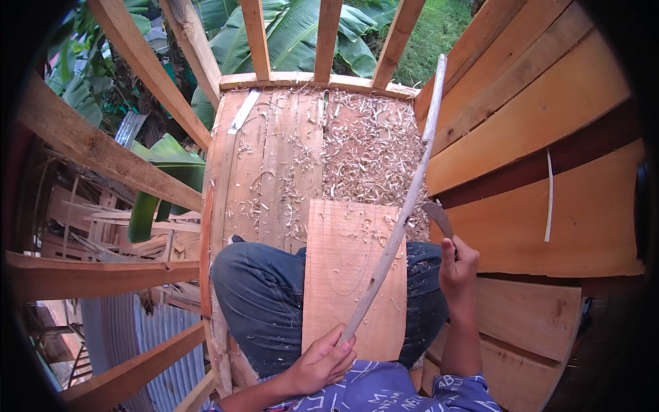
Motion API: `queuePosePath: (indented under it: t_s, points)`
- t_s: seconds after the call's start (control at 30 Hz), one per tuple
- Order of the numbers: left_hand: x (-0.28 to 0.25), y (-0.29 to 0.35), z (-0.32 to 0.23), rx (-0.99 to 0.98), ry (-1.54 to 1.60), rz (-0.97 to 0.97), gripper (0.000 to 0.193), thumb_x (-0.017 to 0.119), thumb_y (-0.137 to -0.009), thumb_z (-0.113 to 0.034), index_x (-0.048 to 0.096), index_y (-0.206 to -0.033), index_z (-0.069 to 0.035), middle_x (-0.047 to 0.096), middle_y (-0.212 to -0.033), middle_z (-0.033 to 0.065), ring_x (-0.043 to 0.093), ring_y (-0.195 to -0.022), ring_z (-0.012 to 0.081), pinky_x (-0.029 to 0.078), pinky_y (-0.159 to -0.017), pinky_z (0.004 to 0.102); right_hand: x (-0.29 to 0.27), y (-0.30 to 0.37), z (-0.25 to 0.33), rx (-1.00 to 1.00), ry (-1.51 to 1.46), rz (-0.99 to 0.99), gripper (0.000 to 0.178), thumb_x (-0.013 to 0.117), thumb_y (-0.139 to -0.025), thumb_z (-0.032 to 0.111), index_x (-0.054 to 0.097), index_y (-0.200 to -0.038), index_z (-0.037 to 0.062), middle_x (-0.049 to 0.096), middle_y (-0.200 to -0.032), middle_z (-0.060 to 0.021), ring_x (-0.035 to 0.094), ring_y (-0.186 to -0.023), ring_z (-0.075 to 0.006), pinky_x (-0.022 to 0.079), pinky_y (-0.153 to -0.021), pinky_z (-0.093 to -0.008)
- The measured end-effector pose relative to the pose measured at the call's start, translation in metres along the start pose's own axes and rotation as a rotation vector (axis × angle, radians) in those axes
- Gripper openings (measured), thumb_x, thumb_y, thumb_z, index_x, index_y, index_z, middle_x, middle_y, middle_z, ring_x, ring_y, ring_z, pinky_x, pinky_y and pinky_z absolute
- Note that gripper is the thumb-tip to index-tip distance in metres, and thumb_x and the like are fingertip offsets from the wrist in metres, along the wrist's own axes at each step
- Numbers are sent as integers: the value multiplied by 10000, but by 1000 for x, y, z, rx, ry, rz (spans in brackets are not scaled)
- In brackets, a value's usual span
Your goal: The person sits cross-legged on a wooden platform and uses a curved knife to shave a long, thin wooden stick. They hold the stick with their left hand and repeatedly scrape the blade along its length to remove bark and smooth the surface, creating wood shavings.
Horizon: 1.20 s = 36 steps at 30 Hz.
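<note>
Both grips look closed: left hand (326,362) on the stick (399,220) slanting forward between the hands, right hand (458,266) on a curved knife (441,221). Best shave thinly, away from the left hand.

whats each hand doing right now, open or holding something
Left hand: closed, holding a long stick.
Right hand: closed, holding a curved knife.

White capital letters (393,397) stand on the purple-blue shirt (374,376) right of the left hand (322,362), and on its right sleeve (458,393) below the right hand (458,270).
</note>
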<state>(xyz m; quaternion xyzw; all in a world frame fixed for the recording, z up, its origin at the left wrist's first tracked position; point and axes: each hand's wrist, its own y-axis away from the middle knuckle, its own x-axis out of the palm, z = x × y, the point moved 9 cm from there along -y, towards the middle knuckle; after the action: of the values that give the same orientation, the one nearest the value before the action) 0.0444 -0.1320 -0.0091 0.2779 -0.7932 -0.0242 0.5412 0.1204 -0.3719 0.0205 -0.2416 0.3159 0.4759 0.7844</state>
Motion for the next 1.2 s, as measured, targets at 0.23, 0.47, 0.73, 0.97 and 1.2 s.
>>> queuePosePath:
  t_s: [0.23, 0.47, 0.73, 0.97, 1.2]
  points:
    - [0, -5, -10, -20, 75, 8, 156, 309, -1005, -245, 353, -926, -118, 301, -587, -26, 253, -446, 50, 241, -409, 189, 50, 56, 64, -357, 37, 357, 374, 660, -810, 311, 484, -632, 33, 480, -528, -138, 529, -480, -313, 402, -445, -377]
    - [-2, 3, -3, 3, 15, -6, 148, 325, -1003, -229, 355, -931, -103, 302, -594, -32, 256, -462, 48, 238, -421, 193, 8, 4, 13, -27, 22, 111, 422, 625, -841, 325, 467, -638, -10, 470, -527, -170, 512, -476, -349, 388, -451, -380]
    - [-20, -1, -31, 202, -621, -303, 147, 359, -991, -189, 377, -931, -56, 327, -629, -32, 283, -502, 36, 251, -451, 202, 54, 59, 65, -389, 159, 375, 464, 723, -694, 451, 486, -579, 70, 472, -483, -73, 497, -403, -238, 386, -389, -322]
    - [-17, -4, -32, 222, -556, -286, 141, 357, -990, -176, 369, -928, -51, 338, -642, -31, 296, -510, 40, 264, -454, 202, 44, 43, 63, -429, 244, 216, 484, 725, -676, 478, 483, -581, 69, 449, -475, -63, 495, -410, -224, 374, -396, -322]
    - [-24, 1, -13, 142, -391, -267, 169, 337, -997, -198, 354, -887, -70, 326, -601, -29, 282, -482, 48, 249, -436, 207, -3, 4, 7, -32, 18, 24, 530, 596, -853, 415, 408, -598, -10, 373, -482, -133, 350, -419, -219, 302, -427, -343]
